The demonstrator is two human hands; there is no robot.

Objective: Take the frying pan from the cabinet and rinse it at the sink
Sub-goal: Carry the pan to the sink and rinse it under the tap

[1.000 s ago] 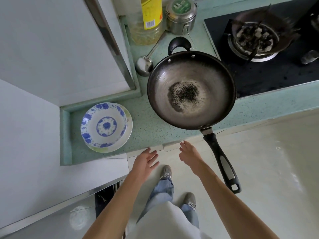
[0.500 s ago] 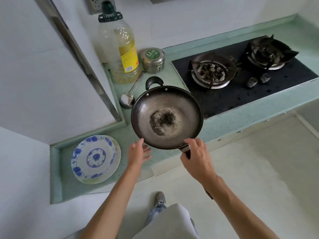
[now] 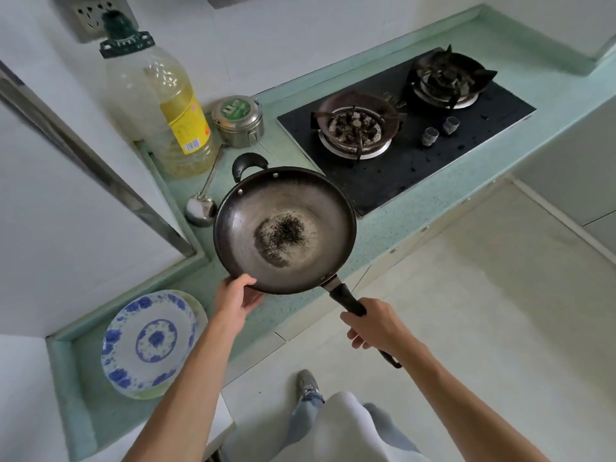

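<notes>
A dark frying pan (image 3: 300, 201) with black burnt residue in its middle sits over the green counter (image 3: 393, 225), left of the stove. My right hand (image 3: 376, 326) grips its long black handle, which sticks out over the counter edge. My left hand (image 3: 235, 298) holds the pan's near-left rim, thumb over the edge and fingers below it. The pan's small loop handle points toward the wall. No sink or cabinet interior is in view.
A blue-and-white plate (image 3: 150, 341) lies at the counter's near left. A metal ladle (image 3: 201, 208), a big oil bottle (image 3: 160, 108) and a steel tin (image 3: 238, 120) stand behind the pan. A black two-burner gas stove (image 3: 410, 135) is to the right. A white panel (image 3: 66, 208) rises on the left.
My right hand slid down and closed round the pan's long handle. My left hand moved from beside the pan onto its near rim. The view pulled back a little.
</notes>
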